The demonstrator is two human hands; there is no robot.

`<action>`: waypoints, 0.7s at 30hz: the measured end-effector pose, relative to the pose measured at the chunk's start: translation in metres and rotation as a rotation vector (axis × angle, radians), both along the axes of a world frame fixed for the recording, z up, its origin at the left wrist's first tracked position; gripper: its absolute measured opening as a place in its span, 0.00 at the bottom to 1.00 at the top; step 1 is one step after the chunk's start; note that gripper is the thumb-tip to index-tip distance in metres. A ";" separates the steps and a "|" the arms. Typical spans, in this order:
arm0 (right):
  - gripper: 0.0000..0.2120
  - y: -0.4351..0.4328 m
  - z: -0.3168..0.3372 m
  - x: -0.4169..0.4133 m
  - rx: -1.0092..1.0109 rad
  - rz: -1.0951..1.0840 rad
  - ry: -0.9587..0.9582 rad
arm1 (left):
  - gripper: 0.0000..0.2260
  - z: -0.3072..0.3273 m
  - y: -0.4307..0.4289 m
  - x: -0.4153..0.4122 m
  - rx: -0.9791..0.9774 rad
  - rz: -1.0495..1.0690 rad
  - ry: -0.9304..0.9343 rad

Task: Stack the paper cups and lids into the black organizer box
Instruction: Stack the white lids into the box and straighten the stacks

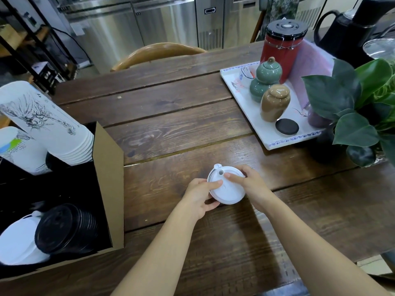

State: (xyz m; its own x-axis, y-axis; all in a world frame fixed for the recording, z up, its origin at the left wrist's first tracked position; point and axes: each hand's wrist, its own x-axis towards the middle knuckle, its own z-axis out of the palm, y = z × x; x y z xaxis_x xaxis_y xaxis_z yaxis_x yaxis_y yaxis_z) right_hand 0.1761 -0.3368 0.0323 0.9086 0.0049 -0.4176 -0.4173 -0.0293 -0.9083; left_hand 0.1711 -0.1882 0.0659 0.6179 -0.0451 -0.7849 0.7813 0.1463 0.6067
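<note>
Gripping a round white plastic lid [224,190] between the left hand [199,198] and the right hand [250,185], above the dark planked wooden table [171,116].

Beside them the black-lined cardboard organizer box [108,167] holds nested printed paper cups [49,127], ribbed glossy black lids [66,229] and smooth white lids [18,242].

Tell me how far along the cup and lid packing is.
Done: printed paper cups stand nested in the organizer box, with black lids and white lids stacked nearer the camera. In hand: the left hand and right hand hold white lid. Left: placing it in the box.
</note>
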 end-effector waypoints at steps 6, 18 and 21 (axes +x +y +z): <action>0.15 0.014 0.028 0.005 0.068 0.043 -0.070 | 0.16 0.024 0.022 -0.002 -0.040 0.029 -0.067; 0.12 0.092 0.096 0.011 0.070 0.129 -0.303 | 0.16 0.090 0.096 -0.023 0.049 0.128 -0.358; 0.11 0.127 0.112 0.002 0.094 0.153 -0.341 | 0.16 0.107 0.125 -0.040 0.145 0.169 -0.442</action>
